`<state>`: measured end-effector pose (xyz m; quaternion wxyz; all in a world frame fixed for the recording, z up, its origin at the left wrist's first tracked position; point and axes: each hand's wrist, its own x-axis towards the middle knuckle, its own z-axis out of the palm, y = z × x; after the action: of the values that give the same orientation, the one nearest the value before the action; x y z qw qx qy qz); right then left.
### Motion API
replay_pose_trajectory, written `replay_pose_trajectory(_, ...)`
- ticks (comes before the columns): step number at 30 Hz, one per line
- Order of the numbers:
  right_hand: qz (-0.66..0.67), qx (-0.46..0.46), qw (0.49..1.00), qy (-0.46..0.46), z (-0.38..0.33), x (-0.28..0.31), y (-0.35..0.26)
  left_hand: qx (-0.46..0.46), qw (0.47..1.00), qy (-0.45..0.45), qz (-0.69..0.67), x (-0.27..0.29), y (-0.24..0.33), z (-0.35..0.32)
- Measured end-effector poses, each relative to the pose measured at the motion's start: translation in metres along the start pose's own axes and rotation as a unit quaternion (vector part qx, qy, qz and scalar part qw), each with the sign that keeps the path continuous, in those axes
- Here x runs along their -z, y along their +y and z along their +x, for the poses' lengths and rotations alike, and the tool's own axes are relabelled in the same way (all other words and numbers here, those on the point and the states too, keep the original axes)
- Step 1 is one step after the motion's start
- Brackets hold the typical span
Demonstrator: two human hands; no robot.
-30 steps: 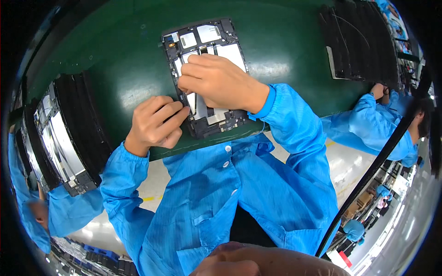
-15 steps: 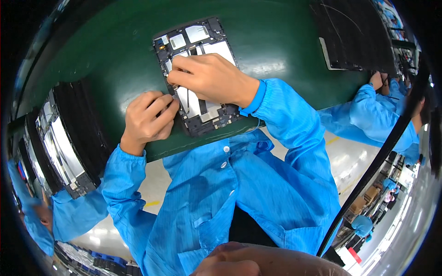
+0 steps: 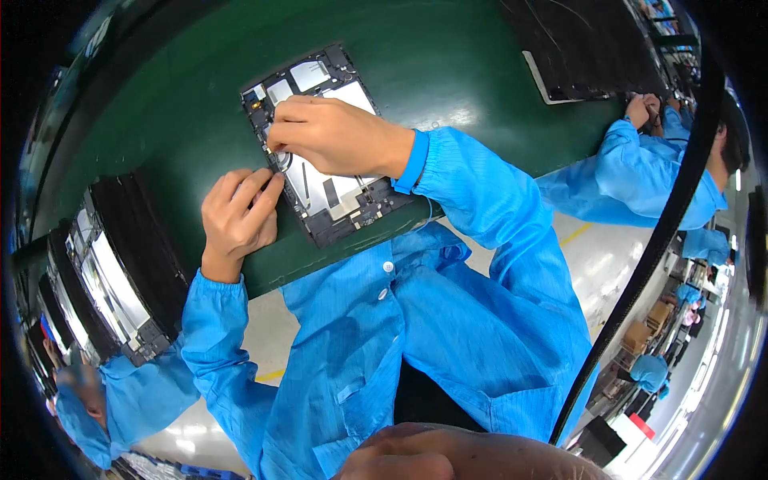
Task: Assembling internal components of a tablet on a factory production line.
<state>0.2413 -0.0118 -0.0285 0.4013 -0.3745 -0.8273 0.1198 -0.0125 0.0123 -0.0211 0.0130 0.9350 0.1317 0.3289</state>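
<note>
Light: bright, even, from overhead.
Glare: pale sheen on the green table and floor.
Shadows: soft, under the hands.
Distortion: strong fisheye, dark rim.
Blur: bottom edge, far corners.

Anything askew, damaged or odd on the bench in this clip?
Nothing stands out. The opened tablet lies flat on the green mat, right hand on it, left hand at its edge. The tray stack sits orderly.
</note>
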Motion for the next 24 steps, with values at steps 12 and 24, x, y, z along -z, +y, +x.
replay_pose_trajectory(12,0.016,0.003,1.0,0.006,0.0001,0.002,0.0055,0.008,1.0,-0.002,-0.027,0.0013,-0.0038,0.0041)
replay_pose_trajectory(24,0.023,-0.01,1.0,-0.002,-0.001,0.0035,0.0055,0.008,0.999,0.01,-0.049,-0.0018,-0.0053,0.0041)
